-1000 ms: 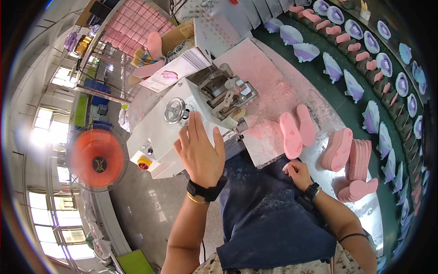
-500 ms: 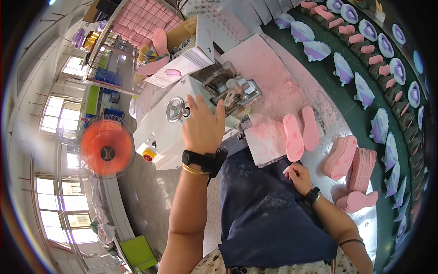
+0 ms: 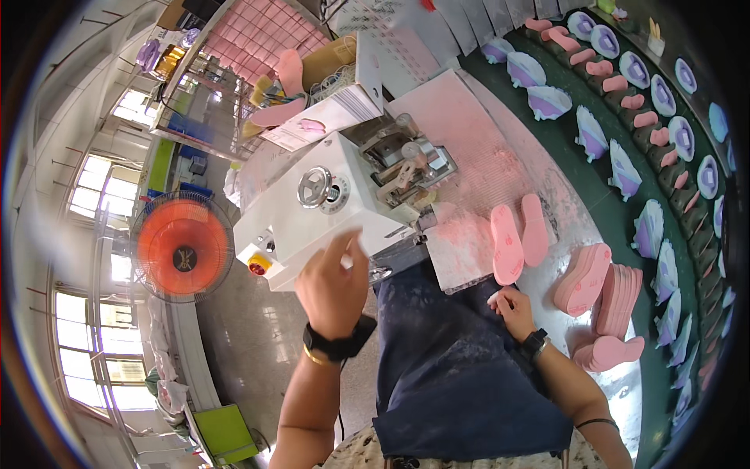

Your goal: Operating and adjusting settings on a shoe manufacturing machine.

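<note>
My left hand is in the air over the near edge of a white machine. Its fingers are loosely bent and slightly blurred, with nothing seen between them. On the machine's top are a metal handwheel and a round dial. My right hand rests by the table edge, over my dark apron. Its fingers are curled together, a pale bit shows at the tips, and what they hold, if anything, cannot be made out. Just beyond it lie two pink insoles, a nearer one and a farther one.
Pink insole stacks stand on the table at right. Farther right, a green conveyor carries purple-and-white shoe parts and pink pieces. Metal rollers and clamps sit at the machine's far side. An orange fan stands at left.
My left hand has left the handwheel and dial and come back toward me, its fingers now more bent. The right hand has stayed nearly still. The view has shifted slightly.
</note>
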### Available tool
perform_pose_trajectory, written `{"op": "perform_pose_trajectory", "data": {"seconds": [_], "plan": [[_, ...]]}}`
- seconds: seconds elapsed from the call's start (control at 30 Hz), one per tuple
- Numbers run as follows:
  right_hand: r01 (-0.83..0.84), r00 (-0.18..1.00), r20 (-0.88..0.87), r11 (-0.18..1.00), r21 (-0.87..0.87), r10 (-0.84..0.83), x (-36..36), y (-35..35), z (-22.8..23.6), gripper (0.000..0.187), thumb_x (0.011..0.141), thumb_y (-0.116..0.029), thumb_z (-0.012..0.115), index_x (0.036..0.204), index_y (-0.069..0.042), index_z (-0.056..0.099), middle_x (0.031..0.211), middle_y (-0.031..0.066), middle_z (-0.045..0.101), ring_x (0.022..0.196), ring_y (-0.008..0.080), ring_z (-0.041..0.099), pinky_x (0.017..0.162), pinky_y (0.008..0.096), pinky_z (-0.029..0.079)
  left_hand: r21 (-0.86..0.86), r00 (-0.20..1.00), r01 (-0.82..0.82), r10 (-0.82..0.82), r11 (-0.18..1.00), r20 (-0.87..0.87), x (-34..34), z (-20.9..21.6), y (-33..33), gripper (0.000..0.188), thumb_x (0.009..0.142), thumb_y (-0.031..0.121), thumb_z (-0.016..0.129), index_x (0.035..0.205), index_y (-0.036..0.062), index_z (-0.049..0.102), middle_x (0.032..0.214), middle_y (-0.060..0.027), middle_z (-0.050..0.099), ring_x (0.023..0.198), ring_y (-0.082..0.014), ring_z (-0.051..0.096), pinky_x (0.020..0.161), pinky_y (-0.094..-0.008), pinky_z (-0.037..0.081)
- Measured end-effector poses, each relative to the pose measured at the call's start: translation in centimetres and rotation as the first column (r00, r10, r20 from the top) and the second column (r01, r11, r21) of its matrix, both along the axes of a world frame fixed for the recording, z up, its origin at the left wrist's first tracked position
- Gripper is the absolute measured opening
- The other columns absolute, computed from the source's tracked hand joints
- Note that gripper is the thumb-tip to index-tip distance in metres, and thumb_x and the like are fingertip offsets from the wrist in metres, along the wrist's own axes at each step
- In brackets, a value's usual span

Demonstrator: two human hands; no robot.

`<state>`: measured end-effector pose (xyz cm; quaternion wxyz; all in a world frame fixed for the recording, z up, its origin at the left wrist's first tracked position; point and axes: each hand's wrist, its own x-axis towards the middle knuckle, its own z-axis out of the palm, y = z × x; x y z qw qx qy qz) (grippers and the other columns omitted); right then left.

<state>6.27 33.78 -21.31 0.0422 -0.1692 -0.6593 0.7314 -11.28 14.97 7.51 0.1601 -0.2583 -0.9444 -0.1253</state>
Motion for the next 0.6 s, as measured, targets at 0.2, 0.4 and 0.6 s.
{"op": "perform_pose_trajectory", "data": {"seconds": [0.2,0.4,0.6], "plan": [[0.046,0.999,-0.004,0.999,-0.019,-0.046,-0.4,-0.8,0.9,0.022,0.095,-0.011,0.054,0.082,0.000,0.068,0.073,0.0037,0.063,0.063,0.0092,0.055,0.058,0.0250,0.042,0.077,0.989,-0.018,0.029,0.997,-0.142,-1.3,-1.7,-5.5,0.026,0.085,-0.001,0.059,0.109,0.0041,0.067,0.100,-0.0102,0.064,0.090,-0.0273,0.064,0.078,-0.0385,0.051],[0.038,0.997,0.066,0.999,0.015,-0.039,-0.1,-0.8,0.8,0.021,0.094,-0.009,0.054,0.082,0.001,0.068,0.074,0.0053,0.064,0.067,0.0097,0.059,0.062,0.0251,0.046,0.065,0.995,0.088,-0.091,0.994,0.043,-7.9,-2.8,-8.7,0.044,0.098,0.018,0.051,0.140,0.0050,0.050,0.149,-0.0179,0.044,0.139,-0.0369,0.040,0.113,-0.0424,0.032],[0.052,0.992,0.108,0.997,0.066,-0.059,-0.5,-0.7,1.8,0.020,0.094,-0.008,0.055,0.082,0.002,0.067,0.074,0.0064,0.065,0.066,0.0109,0.060,0.062,0.0251,0.047,-0.178,0.853,0.431,-0.334,0.885,0.401,-15.7,0.1,-9.3,0.073,0.097,0.063,0.039,0.149,0.0116,0.041,0.162,-0.0175,0.017,0.151,-0.0372,0.009,0.121,-0.0472,0.013]]}}
